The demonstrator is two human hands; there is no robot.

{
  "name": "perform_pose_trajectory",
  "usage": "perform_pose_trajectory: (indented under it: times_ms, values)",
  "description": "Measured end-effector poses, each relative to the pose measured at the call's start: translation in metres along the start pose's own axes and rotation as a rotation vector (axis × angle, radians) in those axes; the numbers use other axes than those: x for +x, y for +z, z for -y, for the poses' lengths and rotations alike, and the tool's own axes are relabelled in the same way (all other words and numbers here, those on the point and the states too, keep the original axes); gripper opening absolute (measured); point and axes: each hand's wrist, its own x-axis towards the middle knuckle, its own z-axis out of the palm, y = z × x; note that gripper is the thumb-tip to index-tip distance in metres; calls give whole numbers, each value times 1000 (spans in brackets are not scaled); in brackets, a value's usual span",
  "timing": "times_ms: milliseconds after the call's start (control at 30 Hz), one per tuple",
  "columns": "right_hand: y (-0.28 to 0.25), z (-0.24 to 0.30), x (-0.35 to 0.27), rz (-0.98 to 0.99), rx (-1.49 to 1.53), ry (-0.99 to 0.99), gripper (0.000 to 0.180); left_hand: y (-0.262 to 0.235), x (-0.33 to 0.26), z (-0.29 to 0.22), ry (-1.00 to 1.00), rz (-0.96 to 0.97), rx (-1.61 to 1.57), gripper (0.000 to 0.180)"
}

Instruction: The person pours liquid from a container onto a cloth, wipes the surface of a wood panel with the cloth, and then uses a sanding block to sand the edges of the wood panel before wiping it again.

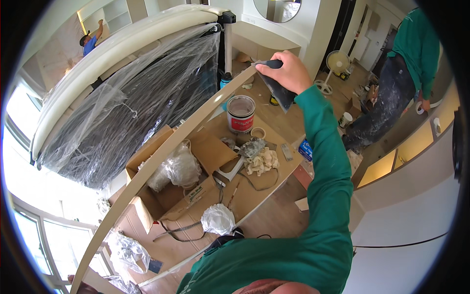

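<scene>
A long, narrow beige strip point(169, 147) runs slantwise from the lower left up to the top middle. At its far end, my right hand point(293, 73) is closed round a putty knife point(276, 89) with a dark handle and a broad dark blade. The blade points down, beside the strip's end. My left hand point(87, 289) shows only in part at the lower left edge, with fingers on either side of the strip's near end. Below the strip's far half stands an open paint can point(241, 115) with a red label and pale smears.
A cardboard-covered surface holds an open box point(161, 196) with plastic inside, a tape roll point(258, 133), crumpled cloth point(264, 161) and a plastic-wrapped bundle point(218, 219). Plastic-draped furniture point(147, 103) stands left. One person point(411, 73) is at right, another point(89, 43) far left. A fan point(338, 62) stands behind.
</scene>
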Motion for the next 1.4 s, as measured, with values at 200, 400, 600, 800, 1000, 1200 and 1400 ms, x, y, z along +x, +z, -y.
perform_pose_trajectory:
  times_ms: [200, 400, 600, 800, 1000, 1200, 1400]
  values:
    - [3, 16, -10, -76, -62, -109, 59, -6, 0, -3, 4, -14, 17, 46]
    - [2, 21, -16, -101, -58, -189, 53, -16, -2, -4, 13, -34, 31, 48]
    - [5, 29, -30, -107, -9, -207, 52, -57, 5, -10, 22, -51, 92, 49]
    - [3, 27, -31, -116, -54, -178, 54, -27, -25, -18, 24, 96, 127, 71]
    - [4, 21, -29, -110, -52, -174, 55, -1, -35, -23, 31, -32, 51, 62]
    - [5, 29, -32, -107, -36, -188, 53, 6, -39, -25, 23, -57, 40, 53]
    - [5, 39, -34, -102, -23, -189, 53, -9, -39, -33, -23, 18, 43, 51]
